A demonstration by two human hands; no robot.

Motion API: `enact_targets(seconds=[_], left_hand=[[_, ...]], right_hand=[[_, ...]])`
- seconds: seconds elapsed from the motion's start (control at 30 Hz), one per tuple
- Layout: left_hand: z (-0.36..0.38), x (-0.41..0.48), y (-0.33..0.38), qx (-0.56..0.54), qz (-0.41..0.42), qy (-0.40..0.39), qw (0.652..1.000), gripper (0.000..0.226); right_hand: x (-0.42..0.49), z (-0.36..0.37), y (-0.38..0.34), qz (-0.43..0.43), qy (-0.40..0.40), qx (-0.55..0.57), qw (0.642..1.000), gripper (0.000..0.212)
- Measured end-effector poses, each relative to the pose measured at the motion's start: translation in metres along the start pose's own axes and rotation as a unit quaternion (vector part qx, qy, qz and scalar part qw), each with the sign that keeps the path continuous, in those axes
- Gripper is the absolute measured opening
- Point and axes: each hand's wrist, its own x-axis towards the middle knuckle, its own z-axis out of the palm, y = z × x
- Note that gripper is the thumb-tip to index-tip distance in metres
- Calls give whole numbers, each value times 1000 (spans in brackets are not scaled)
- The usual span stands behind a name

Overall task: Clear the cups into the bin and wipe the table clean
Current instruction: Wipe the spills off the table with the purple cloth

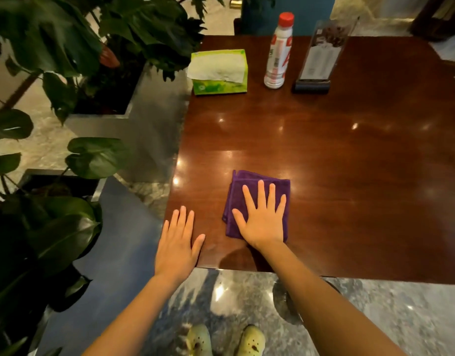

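Head view: the right hand (pixel 262 222) lies flat, fingers spread, palm down on a folded purple cloth (pixel 257 201), pressing it against the wooden table (pixel 336 163) close to the near edge. The left hand (pixel 178 242) also lies flat and open, fingers loosely together, resting on the bare near-left corner of the table; it holds nothing. The cloth sits directly under the right hand and just to the right of the left hand, apart from it. Its long axis runs roughly away from the person, slightly tilted to the left. No cups and no bin are visible in this view, so the clearing step appears complete and wiping appears to be the step in hand. Most of the unwiped surface extends ahead and to the right of the cloth, so the right hand is the working hand. A tissue box (pixel 220 71), a bottle (pixel 277 51) and a menu stand (pixel 318 57) stand along the far side, well apart from the cloth; strokes toward them call for care
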Motion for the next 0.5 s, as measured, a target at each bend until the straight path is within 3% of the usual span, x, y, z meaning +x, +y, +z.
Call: enact_targets(seconds=[0.27, 0.37, 0.5], left_hand=[[0, -34, -11, -35, -11, -3, 999, 74], [-6, -36, -12, -171, -40, -5, 984, 61], [-21, -38, -12, -358, -103, 12, 928, 56]], right_hand=[[12, 3, -54, -125, -19, -8, 992, 68], [9, 5, -72, -169, -30, -7, 985, 67], [-9, 8, -96, -186, -39, 9, 982, 67]])
